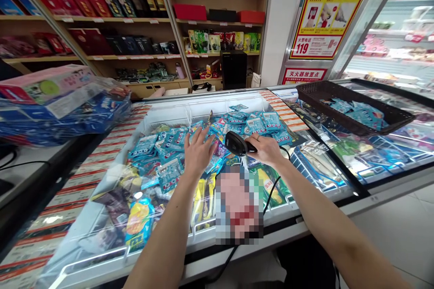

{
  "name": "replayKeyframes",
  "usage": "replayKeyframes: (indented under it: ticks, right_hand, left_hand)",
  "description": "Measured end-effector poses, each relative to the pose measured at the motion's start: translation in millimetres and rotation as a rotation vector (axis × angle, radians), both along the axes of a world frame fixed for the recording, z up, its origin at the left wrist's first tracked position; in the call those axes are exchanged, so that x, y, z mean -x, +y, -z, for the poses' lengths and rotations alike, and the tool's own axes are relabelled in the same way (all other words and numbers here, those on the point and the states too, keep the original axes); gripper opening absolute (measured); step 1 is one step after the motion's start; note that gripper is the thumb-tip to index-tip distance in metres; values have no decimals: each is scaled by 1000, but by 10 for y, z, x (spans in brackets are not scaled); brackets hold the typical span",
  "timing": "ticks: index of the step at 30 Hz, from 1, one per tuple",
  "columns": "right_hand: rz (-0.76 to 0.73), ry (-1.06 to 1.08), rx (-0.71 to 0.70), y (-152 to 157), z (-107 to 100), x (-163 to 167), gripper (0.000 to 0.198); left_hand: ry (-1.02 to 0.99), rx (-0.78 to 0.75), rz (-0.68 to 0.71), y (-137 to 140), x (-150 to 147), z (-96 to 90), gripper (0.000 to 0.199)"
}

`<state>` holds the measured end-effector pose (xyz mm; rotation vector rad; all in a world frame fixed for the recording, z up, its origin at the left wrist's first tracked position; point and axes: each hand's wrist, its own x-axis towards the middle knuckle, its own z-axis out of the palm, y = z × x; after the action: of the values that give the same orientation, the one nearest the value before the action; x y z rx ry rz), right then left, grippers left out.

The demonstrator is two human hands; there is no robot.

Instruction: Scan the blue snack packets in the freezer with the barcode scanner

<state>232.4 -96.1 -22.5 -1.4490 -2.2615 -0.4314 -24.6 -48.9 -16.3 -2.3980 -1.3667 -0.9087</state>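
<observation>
My right hand (266, 148) grips the handle of a black barcode scanner (235, 143), whose head points left toward my other hand. A black cable runs down from the scanner past my right forearm. My left hand (199, 150) is spread, palm down, over small blue packets (172, 137) lying on the glass top of a chest freezer (111, 144). Its fingertips reach the packets around it; whether they press on one I cannot tell. More blue packets (261, 123) are heaped just beyond the scanner.
A brown basket (389, 124) with blue packets stands on the freezer at the right. Boxes in plastic wrap (64, 104) are stacked at the left. Frozen goods (139, 221) show beneath the glass. Stocked shelves (115, 20) line the back, beside a pillar with a poster (334, 9).
</observation>
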Motion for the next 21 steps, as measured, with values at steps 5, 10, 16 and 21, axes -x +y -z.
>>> replayKeyframes:
  ticks: [5,10,16,21]
  right_hand:
    - [-11,10,4,-9,11,0,34]
    - [10,41,-11,-38,54,27,35]
    - [18,63,-40,-105,66,58,41]
    - [1,34,-38,-121,82,65,44]
  left_hand:
    - [-12,35,-36,58,40,174,29]
    - [-22,39,-112,-4,63,123,33]
    - [-13,57,-36,-159,-1,-9,35]
    - [35,48,31,-403,79,-11,39]
